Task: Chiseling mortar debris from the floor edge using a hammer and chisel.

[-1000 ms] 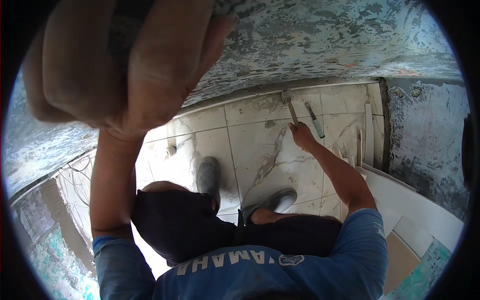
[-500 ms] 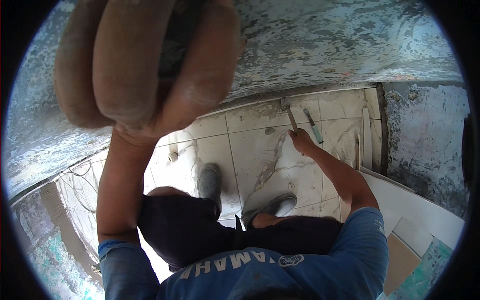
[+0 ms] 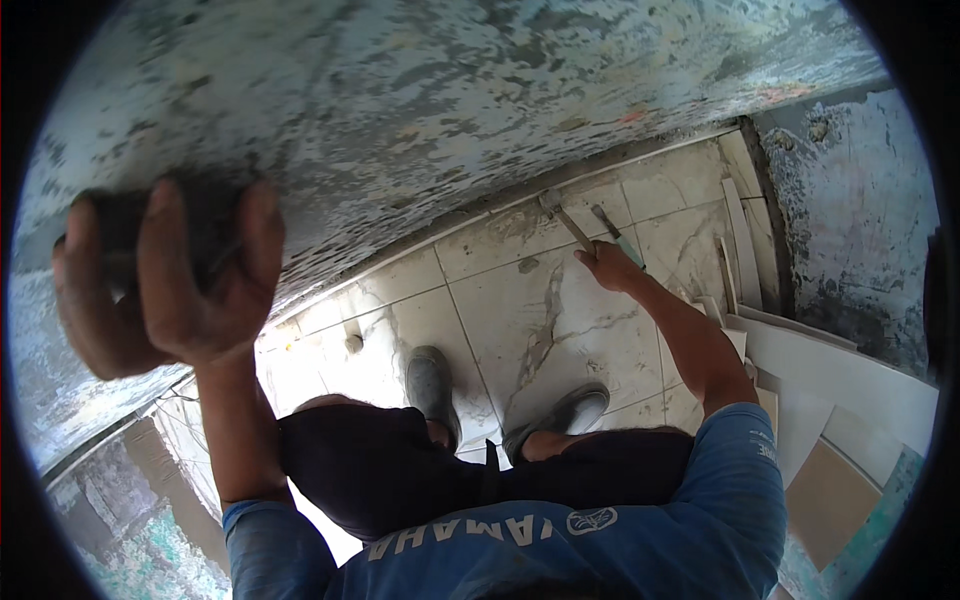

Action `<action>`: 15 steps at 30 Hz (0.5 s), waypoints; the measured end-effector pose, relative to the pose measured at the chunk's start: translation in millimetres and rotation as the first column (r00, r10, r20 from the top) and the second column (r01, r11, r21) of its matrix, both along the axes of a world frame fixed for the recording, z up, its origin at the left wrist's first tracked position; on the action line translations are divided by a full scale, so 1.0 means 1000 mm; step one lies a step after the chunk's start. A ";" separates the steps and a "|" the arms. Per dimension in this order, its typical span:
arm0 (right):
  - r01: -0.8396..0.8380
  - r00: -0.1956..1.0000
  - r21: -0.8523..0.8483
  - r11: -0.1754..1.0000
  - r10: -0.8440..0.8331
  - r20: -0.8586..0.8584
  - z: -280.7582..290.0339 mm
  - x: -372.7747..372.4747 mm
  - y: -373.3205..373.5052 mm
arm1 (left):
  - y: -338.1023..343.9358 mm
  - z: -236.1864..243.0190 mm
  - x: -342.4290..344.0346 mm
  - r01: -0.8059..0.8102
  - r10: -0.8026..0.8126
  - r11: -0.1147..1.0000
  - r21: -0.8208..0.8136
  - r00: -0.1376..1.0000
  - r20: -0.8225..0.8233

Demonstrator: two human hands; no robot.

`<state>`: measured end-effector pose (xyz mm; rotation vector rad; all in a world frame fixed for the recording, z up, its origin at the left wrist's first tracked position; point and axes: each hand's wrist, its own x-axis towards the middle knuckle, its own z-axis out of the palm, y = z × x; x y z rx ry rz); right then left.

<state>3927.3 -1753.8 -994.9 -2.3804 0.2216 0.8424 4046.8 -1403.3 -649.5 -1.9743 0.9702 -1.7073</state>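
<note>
My left hand is raised at the upper left, near the mottled grey wall, its fingers curled round a dark block whose kind I cannot make out. My right hand grips the wooden handle of a tool with a greyish head, which lies over the tiled floor near the wall's foot. Just right of it lies a tool with a pale green handle and a narrow head. My two boots stand on the marble-patterned tiles.
Loose tile strips lie along the right side, with large white boards and a beige board lower down. A rough wall rises at the right. Thin wires lie at the lower left beside a mortar-streaked wall.
My left hand has moved down and to the left with the dark block, away from the top edge. The view has tilted; my right hand stays on the wooden handle.
</note>
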 end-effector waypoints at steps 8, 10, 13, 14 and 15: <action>-0.111 0.991 0.023 0.994 0.112 -0.066 0.001 0.019 -0.028 | 0.012 0.005 0.008 0.042 -0.047 0.996 0.082 0.997 0.054; -0.063 0.987 -0.001 0.998 0.063 -0.145 -0.002 0.017 -0.026 | 0.011 0.004 0.007 0.071 -0.074 0.994 0.080 0.996 0.041; -0.024 0.995 0.007 1.000 0.025 -0.092 -0.007 0.003 -0.006 | 0.010 0.002 0.004 0.037 -0.035 0.999 0.038 0.999 -0.041; -0.021 0.998 0.043 0.999 0.024 -0.064 -0.007 -0.002 0.003 | 0.009 0.002 0.005 0.052 -0.050 0.998 0.040 0.998 -0.048; 0.102 0.994 0.078 0.992 -0.098 -0.050 -0.007 -0.007 0.014 | 0.009 0.003 0.005 0.092 -0.089 0.995 0.042 0.993 -0.075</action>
